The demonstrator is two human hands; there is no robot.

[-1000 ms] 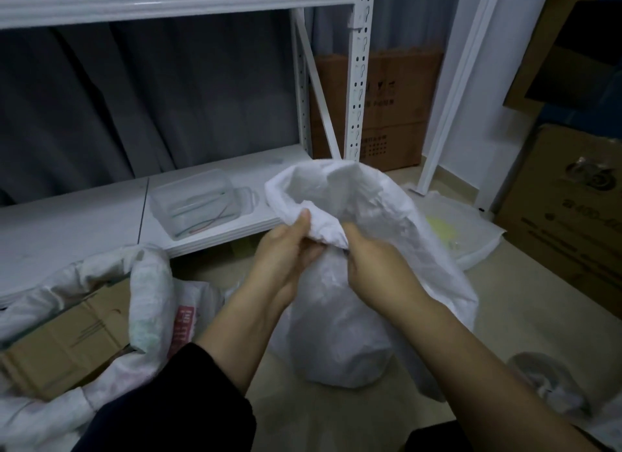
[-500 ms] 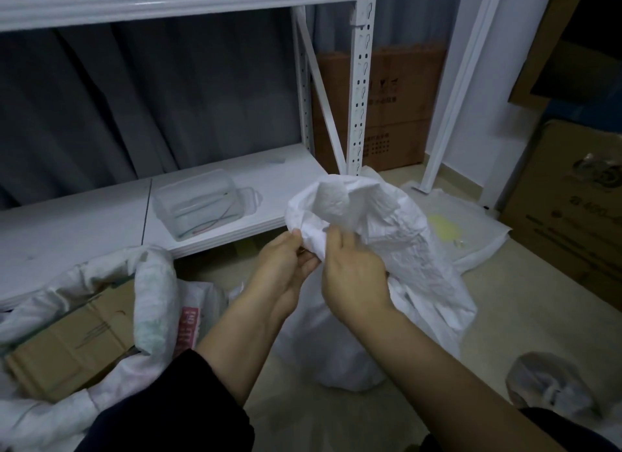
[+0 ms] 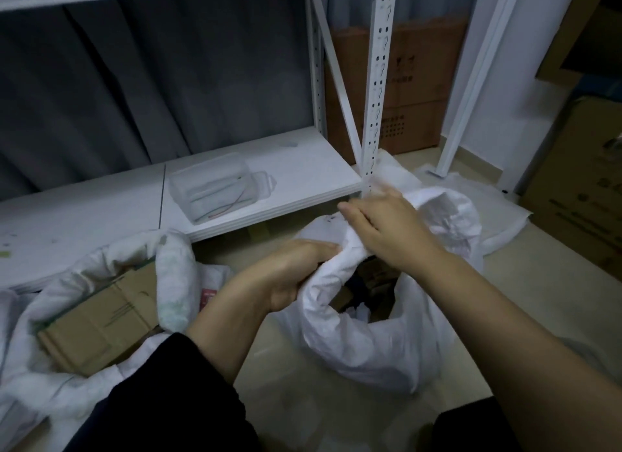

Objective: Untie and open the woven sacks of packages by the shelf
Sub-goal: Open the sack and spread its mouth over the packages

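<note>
A white woven sack (image 3: 380, 344) stands on the floor in front of the white shelf (image 3: 296, 169). Its mouth gapes, and brown and dark packages (image 3: 373, 280) show inside. My left hand (image 3: 292, 270) grips the near left rim of the mouth. Over the far rim lies my right hand (image 3: 387, 229), blurred, its fingers stretched out across the bunched fabric. A second white sack (image 3: 43, 377) sits at the left, open, with a cardboard box (image 3: 101, 320) lying in it.
A clear plastic container (image 3: 215, 189) sits on the lowest shelf board. Brown cartons stand behind the shelf upright (image 3: 407, 91) and at the right (image 3: 579, 189). A flat white bag (image 3: 471, 196) lies on the floor behind the sack. A grey curtain hangs behind the shelf.
The bunched sack top has come apart into an open mouth with packages showing. My left hand has dropped to the near rim; my right hand has moved up and back over the far rim.
</note>
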